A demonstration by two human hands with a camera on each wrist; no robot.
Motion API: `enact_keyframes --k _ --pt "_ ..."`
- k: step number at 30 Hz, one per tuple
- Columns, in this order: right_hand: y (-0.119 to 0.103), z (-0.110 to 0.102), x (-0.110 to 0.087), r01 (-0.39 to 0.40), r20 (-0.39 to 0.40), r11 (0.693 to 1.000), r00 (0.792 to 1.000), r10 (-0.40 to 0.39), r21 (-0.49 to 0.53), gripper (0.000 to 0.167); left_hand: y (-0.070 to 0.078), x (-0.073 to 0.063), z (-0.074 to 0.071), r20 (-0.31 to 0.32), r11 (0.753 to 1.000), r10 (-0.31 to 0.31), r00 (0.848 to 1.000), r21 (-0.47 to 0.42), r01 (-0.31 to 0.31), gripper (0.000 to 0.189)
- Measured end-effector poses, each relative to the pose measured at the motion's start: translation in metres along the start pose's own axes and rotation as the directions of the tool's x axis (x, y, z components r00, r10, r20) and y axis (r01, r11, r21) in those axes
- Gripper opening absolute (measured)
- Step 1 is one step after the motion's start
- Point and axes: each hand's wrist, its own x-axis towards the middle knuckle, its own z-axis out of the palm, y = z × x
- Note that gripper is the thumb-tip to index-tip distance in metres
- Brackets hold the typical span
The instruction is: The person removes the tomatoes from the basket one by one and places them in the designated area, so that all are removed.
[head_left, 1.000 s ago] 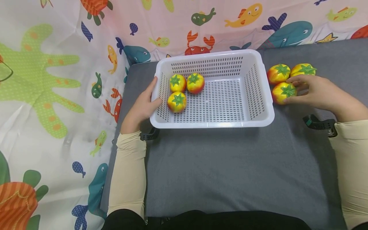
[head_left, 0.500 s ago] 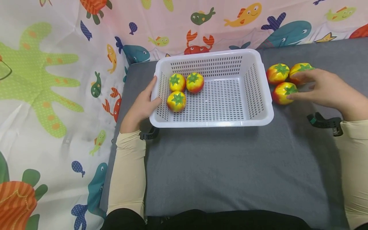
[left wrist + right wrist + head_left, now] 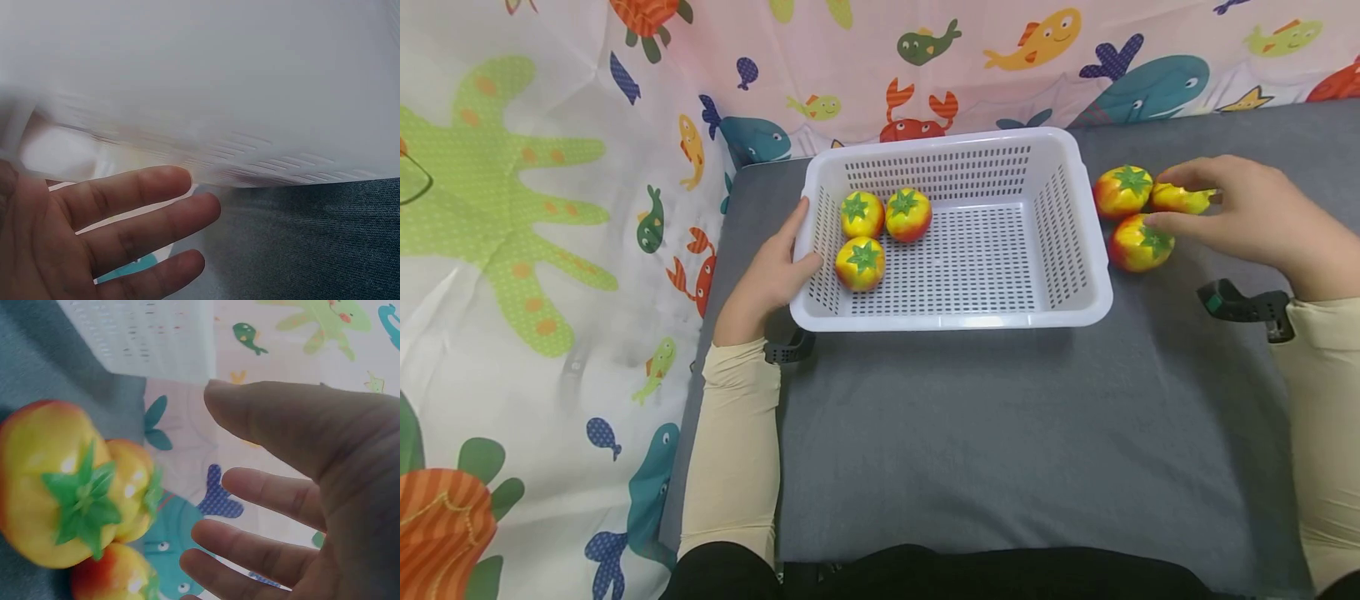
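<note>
A white slotted plastic basket (image 3: 955, 321) holds three yellow-and-red fruits (image 3: 862, 265) with green star-shaped leaf tops, grouped at its left end. My left hand (image 3: 767, 279) grips the basket's left rim, thumb over the edge; in the left wrist view several fingers (image 3: 153, 219) extend straight along the outside. Three matching fruits stand beside the basket's right end: a back-left one (image 3: 1123, 192), a front one (image 3: 1141, 243) and a back-right one (image 3: 1180, 200). Over the back-right fruit, my right hand (image 3: 1255, 212) hovers with thumb and fingers spread. The right wrist view shows nothing between those fingers.
Grey cloth (image 3: 970, 442) covers the table. Behind it and along the left hang curtains (image 3: 850, 50) printed with sea animals. Black wrist straps (image 3: 1243, 308) sit at the cuffs of the cream sleeves (image 3: 733, 450).
My right hand has shifted back from the front fruit to the back-right one. That fruit's leaf top now shows less, and the front fruit is more exposed. The left hand keeps its place.
</note>
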Motion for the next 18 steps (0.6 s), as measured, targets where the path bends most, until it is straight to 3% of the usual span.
enact_keyframes --k 18 --pt "-0.046 -0.016 0.017 0.030 0.016 0.999 0.999 -0.030 0.043 0.072 0.000 0.000 0.001 -0.002 1.000 -0.013 1.000 0.014 0.013 0.090"
